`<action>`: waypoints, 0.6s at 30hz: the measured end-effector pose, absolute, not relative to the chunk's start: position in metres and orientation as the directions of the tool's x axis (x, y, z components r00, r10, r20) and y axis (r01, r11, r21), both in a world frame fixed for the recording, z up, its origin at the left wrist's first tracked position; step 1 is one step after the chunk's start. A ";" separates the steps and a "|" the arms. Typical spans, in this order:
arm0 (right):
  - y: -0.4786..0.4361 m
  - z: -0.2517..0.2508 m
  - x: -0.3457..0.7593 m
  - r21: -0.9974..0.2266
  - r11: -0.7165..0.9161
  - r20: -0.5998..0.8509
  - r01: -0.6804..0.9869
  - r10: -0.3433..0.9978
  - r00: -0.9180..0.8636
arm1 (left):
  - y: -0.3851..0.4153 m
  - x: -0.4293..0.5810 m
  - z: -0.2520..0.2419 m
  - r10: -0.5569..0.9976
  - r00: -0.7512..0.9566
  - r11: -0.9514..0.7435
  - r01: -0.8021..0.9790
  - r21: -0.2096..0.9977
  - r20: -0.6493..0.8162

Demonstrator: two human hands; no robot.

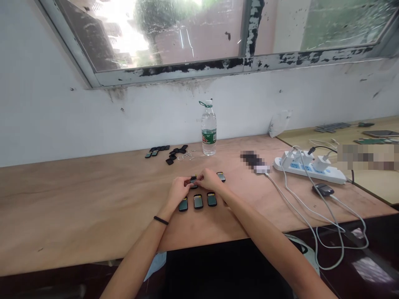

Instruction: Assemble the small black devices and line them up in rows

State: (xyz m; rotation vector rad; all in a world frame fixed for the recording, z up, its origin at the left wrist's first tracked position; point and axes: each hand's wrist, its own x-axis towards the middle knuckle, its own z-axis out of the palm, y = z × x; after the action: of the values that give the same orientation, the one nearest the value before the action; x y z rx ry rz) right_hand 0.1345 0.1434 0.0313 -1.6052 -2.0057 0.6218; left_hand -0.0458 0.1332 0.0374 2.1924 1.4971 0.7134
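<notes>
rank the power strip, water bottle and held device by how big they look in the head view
1. Power strip
2. Water bottle
3. Held device, partly covered but clearly smallest

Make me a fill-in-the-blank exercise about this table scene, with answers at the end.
The left hand and right hand touch the same small device, framed in ____.
The dark wristband is on the ____ wrist.
The clear plastic bottle has a mostly ____ label.
The power strip is mainly colored ____.
Missing words: black; left; green; white.
</notes>
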 end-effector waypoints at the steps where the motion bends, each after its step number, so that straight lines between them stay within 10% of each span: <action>1: 0.144 0.031 0.134 -0.622 0.211 0.099 0.754 0.976 -0.192 | 0.133 -0.046 0.037 0.935 0.299 -0.352 0.736 0.579 0.188; 18: 0.141 0.030 0.133 -0.565 0.246 0.158 0.788 0.969 -0.189 | 0.138 -0.047 0.031 0.951 0.256 -0.309 0.736 0.602 0.174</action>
State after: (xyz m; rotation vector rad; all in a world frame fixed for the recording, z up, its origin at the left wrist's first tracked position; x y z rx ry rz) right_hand 0.1331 0.1407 0.0304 -1.5979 -2.0407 0.4973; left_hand -0.0473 0.1379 0.0308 2.1337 1.5359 0.7288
